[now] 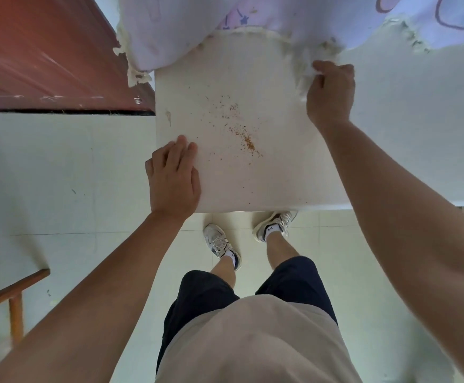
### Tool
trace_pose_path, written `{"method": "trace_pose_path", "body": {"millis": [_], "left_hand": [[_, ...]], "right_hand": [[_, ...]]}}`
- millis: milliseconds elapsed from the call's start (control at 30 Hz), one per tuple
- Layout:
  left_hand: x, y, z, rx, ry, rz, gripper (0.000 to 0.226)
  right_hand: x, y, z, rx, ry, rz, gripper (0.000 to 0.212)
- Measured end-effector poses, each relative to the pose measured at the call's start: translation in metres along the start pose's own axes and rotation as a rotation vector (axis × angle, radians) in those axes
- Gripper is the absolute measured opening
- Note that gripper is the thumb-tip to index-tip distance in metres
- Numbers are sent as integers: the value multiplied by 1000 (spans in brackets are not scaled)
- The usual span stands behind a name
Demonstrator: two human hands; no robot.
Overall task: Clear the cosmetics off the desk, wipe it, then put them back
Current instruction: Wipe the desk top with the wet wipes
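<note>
The white desk top [266,183] lies in front of me with no cosmetics on it. Orange-brown crumbs [246,136] are scattered over its middle. My left hand [174,175] rests flat with straight fingers on the desk's front left corner. My right hand [331,92] is at the desk's far right, its fingers curled round a crumpled white tissue [306,77] that presses on the surface.
A pale printed curtain [225,26] hangs over the desk's far edge. A reddish-brown door [45,56] stands at the left. Part of a wooden chair [12,297] shows at the lower left. My feet stand on the tiled floor [59,175] below the desk's front edge.
</note>
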State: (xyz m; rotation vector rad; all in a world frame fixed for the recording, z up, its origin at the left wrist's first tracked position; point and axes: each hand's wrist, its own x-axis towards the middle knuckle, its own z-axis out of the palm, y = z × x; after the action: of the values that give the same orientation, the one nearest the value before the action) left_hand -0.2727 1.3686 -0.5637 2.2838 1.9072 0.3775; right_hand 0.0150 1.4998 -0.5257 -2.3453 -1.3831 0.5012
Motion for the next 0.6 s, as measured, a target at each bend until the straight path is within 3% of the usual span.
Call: {"method": "trace_pose_path", "body": {"millis": [67,233,333,467,600], "left_hand": [[0,0,0,-4,6,-5,41],[-1,1,0,-4,19,1,41],[0,3,-1,3,14,-6,40],[-1,6,-3,11,14,-4,36],[0,6,-4,-6,28,-59,31]], "right_hand": [[13,-12,6,-38,25,3,42],[19,-74,42,-157,-10,-203,38],[6,-90,50,-161,-190,-417,45],[7,-72,34,-49,-511,-638,36],[31,-61,25,-50,-253,-405,39]]}}
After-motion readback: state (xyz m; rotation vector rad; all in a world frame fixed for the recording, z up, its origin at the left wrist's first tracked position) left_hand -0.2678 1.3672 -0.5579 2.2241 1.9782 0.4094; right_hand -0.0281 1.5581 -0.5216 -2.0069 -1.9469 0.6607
